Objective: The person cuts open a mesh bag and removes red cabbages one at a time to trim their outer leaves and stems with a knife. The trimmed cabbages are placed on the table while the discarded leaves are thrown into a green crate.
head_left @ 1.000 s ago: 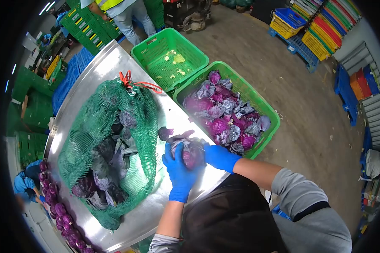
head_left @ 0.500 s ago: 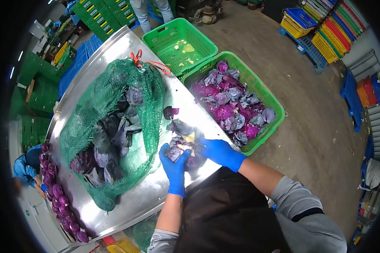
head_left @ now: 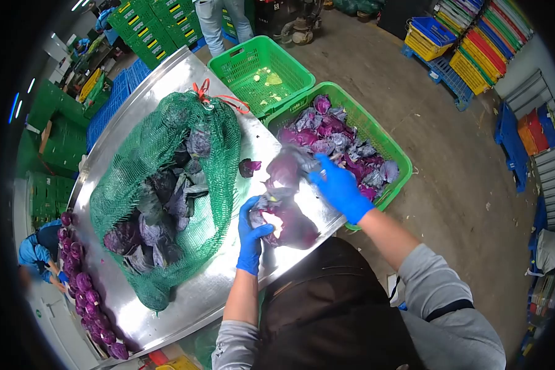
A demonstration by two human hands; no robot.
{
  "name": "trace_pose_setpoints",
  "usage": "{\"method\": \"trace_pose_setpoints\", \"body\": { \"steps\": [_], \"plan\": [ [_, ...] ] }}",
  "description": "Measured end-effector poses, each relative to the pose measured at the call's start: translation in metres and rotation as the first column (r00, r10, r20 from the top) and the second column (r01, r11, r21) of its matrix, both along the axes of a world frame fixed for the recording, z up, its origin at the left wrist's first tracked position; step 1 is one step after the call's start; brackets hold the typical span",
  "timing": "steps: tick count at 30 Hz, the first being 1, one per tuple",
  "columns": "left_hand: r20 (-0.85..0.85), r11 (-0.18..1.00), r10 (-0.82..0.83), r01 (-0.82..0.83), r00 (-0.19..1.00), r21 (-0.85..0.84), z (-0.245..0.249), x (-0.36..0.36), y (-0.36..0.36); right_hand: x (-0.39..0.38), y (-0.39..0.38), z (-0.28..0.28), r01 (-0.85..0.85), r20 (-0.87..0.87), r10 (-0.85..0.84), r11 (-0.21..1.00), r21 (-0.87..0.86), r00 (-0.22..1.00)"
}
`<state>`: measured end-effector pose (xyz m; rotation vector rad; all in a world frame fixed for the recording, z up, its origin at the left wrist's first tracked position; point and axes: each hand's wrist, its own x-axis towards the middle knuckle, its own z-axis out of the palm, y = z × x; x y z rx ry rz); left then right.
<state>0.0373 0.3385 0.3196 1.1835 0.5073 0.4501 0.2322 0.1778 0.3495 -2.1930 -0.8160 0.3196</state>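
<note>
My left hand, in a blue glove, is closed on the left side of a red cabbage above the steel table. Blurred purple leaves hang or move just above the cabbage. My right hand, gloved too, is to the right of these leaves, fingers apart, over the table's edge beside the crate of leaves. A small purple leaf piece lies on the table. Left of it, a green mesh bag with a red tie holds dark cabbages.
A green crate with a few scraps stands beyond the table. Purple cabbages line the left edge, where a co-worker in blue bends. Another person's legs show behind the crate. Pallets and stacked crates stand further off.
My right hand has moved up and right, off the cabbage, with its fingers spreading. Leaves now stand away from the cabbage, which shows more of its purple side. My left hand still holds it.
</note>
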Motion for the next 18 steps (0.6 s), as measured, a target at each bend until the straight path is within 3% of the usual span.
{"method": "trace_pose_setpoints", "body": {
  "steps": [1,2,3,4,5,6,7,8,10,11,12,15,16,17,18],
  "plan": [
    [-0.003,0.998,-0.04,0.04,0.999,0.046,0.001,0.0,0.006,-0.015,0.008,-0.009,-0.101,0.119,0.076,0.968,0.228,0.99],
    [-0.007,0.993,-0.08,0.08,0.997,0.092,0.001,0.002,0.011,-0.032,0.014,-0.015,-0.089,0.21,0.048,0.978,0.19,0.976],
    [-0.101,0.991,-0.003,0.016,0.995,0.132,0.013,0.002,0.008,-0.048,0.019,-0.003,-0.13,-0.175,0.144,0.988,0.089,0.974],
    [-0.194,0.983,0.08,-0.045,0.978,0.179,0.024,-0.001,0.003,-0.05,0.018,-0.009,-0.126,-0.182,0.141,0.988,0.091,0.973],
    [-0.23,0.942,0.199,-0.122,0.953,0.312,0.006,-0.011,0.0,-0.048,0.019,-0.022,-0.151,-0.279,0.192,0.975,0.163,0.941],
    [-0.298,0.943,0.238,-0.146,0.924,0.3,0.009,-0.014,-0.012,-0.046,0.021,-0.033,-0.17,-0.367,0.25,0.957,0.236,0.896],
    [-0.272,0.908,0.237,-0.114,0.933,0.403,0.01,-0.011,-0.023,-0.036,0.021,-0.043,-0.133,-0.542,0.207,0.976,0.174,0.814],
    [-0.25,0.863,0.232,-0.081,0.94,0.499,0.011,-0.01,-0.032,-0.036,0.018,-0.037,-0.139,-0.546,0.212,0.975,0.172,0.811],
    [-0.257,0.862,0.235,-0.079,0.937,0.501,0.02,-0.002,-0.03,-0.034,0.014,-0.015,-0.185,-0.293,0.197,0.98,0.068,0.936],
    [-0.274,0.839,0.163,0.013,0.948,0.544,0.025,-0.001,-0.024,-0.039,0.018,-0.014,-0.082,-0.267,0.142,0.971,0.225,0.953],
    [-0.303,0.807,0.096,0.104,0.948,0.581,0.027,-0.003,-0.021,-0.037,0.019,-0.016,-0.093,-0.268,0.152,0.971,0.22,0.951],
    [-0.266,0.812,-0.039,0.186,0.963,0.553,0.019,-0.012,-0.009,-0.017,0.025,-0.039,-0.107,-0.135,0.092,0.988,-0.114,0.987],
    [-0.237,0.816,-0.133,0.242,0.962,0.525,0.023,-0.01,-0.003,-0.007,0.024,-0.026,-0.065,-0.184,0.044,0.992,-0.111,0.982],
    [-0.304,0.768,-0.201,0.343,0.931,0.541,0.029,-0.01,0.004,-0.006,0.026,-0.015,-0.108,-0.18,0.105,0.994,-0.008,0.978],
    [-0.304,0.775,-0.195,0.336,0.933,0.535,0.035,-0.006,0.003,-0.01,0.028,-0.005,-0.15,-0.178,0.164,0.985,0.088,0.97]
  ]
}}
